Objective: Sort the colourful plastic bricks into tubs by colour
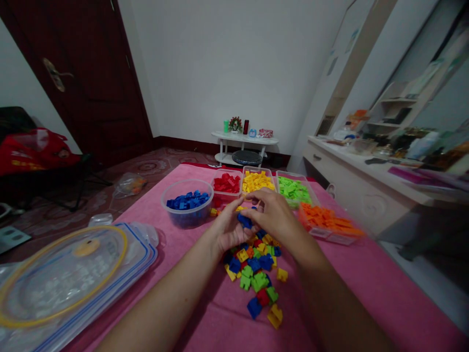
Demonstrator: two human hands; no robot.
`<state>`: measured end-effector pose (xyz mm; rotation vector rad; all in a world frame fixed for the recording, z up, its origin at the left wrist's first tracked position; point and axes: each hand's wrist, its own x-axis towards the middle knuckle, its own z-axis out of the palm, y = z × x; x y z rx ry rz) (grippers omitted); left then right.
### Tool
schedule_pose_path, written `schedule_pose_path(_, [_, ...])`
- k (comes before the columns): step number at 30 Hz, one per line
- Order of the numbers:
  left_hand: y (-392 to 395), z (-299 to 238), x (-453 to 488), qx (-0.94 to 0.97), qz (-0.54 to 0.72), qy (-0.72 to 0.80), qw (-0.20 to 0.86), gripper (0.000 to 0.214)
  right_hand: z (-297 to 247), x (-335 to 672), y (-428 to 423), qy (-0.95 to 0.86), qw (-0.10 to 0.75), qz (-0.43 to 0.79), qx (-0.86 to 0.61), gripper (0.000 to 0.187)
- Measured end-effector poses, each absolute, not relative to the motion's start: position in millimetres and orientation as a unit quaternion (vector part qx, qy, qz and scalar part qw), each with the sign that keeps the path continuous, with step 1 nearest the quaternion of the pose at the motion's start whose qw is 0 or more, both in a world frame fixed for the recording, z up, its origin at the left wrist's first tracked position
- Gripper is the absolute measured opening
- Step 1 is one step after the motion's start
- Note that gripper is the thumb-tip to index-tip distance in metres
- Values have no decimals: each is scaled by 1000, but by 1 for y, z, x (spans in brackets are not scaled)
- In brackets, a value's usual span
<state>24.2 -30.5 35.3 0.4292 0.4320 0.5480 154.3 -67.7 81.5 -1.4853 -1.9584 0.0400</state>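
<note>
My left hand (232, 230) is palm up above a mixed pile of toy building blocks (258, 263), its fingers curled around a blue building block (245, 221). My right hand (273, 209) meets it from the right, thumb and fingers bent over the palm; a bit of blue shows between them, and its fingertips are partly hidden. Below both hands the pile holds blue, yellow, green, red and orange blocks, some of them partly covered by the hands. A yellow block (275, 316) lies nearest to me.
Behind the hands stand a round tub of blue blocks (187, 203) and boxes of red blocks (227, 183), yellow blocks (258, 181) and green blocks (294, 189). Orange blocks (326, 220) fill a box at right. Plastic bags and a yellow-rimmed lid (124, 244) lie left on the pink cloth (157, 283).
</note>
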Motion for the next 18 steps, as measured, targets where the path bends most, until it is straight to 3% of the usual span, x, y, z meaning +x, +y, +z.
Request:
schedule_pose_path(3, [-26,42,20,231,287,224,902,17,81,163,-64,-720,376,-10,-583,18])
schedule_pose_path(6, [-17,59,1,320,400,284,810,16,84,180,-60,-697,390,-18,-602,12])
schedule_pose_path(8, [-10,71,-19,418,511,351,664,22,83,187,-57,-692,378,-17,-615,9])
schedule_pose_path(10, [-3,76,-39,521,574,452,442,27,78,189,-54,-691,356,-10,-629,10])
schedule_pose_path(12, [3,76,-55,606,549,537,207,29,69,185,-51,-695,322,-1,-643,12])
schedule_pose_path(14, [7,70,-61,661,487,569,39,34,59,179,-49,-706,278,5,-651,15])
schedule_pose_path(16, [6,64,-56,696,451,557,-33,37,49,172,-47,-717,229,2,-658,18])
schedule_pose_path(18, [2,59,-42,735,428,526,-14,29,38,167,-46,-721,178,-7,-669,21])
